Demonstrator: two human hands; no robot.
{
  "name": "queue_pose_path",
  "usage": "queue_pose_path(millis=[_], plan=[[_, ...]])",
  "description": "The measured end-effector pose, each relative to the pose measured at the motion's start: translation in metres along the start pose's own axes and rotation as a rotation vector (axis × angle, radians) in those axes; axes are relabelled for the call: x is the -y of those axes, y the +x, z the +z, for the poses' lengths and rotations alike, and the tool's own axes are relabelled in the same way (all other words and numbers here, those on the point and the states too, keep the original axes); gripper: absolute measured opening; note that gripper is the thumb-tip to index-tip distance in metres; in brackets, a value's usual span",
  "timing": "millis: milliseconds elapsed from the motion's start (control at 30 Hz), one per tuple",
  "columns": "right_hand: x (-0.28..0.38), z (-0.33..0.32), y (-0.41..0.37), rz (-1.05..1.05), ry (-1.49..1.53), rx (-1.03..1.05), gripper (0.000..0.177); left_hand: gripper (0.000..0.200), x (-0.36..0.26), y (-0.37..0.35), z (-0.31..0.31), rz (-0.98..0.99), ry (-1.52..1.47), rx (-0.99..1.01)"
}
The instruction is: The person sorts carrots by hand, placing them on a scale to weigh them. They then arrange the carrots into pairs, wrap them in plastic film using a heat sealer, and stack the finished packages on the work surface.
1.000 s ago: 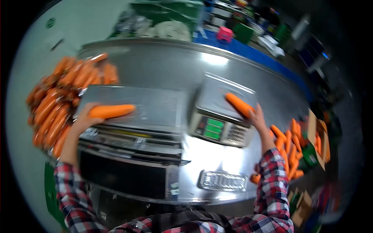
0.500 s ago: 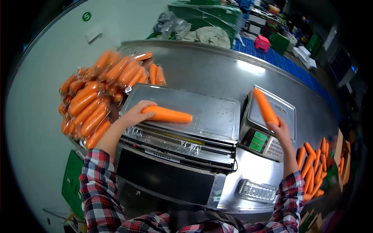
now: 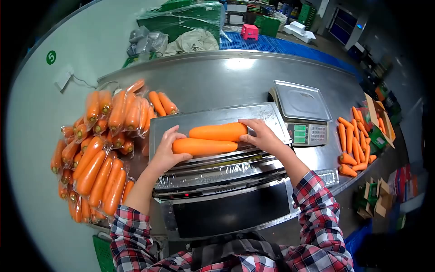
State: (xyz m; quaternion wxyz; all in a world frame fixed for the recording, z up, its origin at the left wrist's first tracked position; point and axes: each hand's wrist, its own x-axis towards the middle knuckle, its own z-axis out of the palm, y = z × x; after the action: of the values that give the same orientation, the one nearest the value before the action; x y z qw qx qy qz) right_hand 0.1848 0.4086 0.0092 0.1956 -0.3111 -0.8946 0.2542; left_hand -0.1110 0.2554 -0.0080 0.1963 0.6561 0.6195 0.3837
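Two large carrots lie side by side over the metal top (image 3: pixel 267 115) of a film-wrapping machine. My left hand (image 3: pixel 166 152) curls round the left end of the nearer carrot (image 3: pixel 206 146), thumb below and fingers above. On the other side, my right hand (image 3: pixel 263 136) grips the right end of the farther carrot (image 3: pixel 217 132), its thumb close to the tip of the nearer one. Clear film shows along the machine's front slot (image 3: pixel 235 168), just below the carrots.
Film-wrapped carrots (image 3: pixel 102 167) are heaped at the left by the wall. A weighing scale (image 3: pixel 303 102) stands right of the machine. Loose carrots (image 3: pixel 355 140) and a cardboard box (image 3: pixel 374 113) sit farther right. A clear plastic tray (image 3: pixel 329 177) lies behind my right forearm.
My right hand has brought its carrot left from over the scale to beside the other carrot. My left hand still holds its carrot. The camera view has turned rightward.
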Motion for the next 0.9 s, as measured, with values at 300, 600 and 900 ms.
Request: queue_pose_path(millis=[300, 600, 900], plan=[[0.008, 0.016, -0.016, 0.144, 0.070, -0.061, 0.063, 0.055, -0.018, -0.005, -0.010, -0.204, -0.205, 0.104], [0.000, 0.008, 0.006, 0.225, 0.538, 0.011, 0.039, 0.056, -0.005, -0.010, -0.006, -0.082, -0.073, 0.019], [-0.004, 0.027, 0.013, 0.047, -0.007, -0.192, 0.033, 0.039, 0.003, -0.010, 0.002, -0.177, -0.143, 0.011]])
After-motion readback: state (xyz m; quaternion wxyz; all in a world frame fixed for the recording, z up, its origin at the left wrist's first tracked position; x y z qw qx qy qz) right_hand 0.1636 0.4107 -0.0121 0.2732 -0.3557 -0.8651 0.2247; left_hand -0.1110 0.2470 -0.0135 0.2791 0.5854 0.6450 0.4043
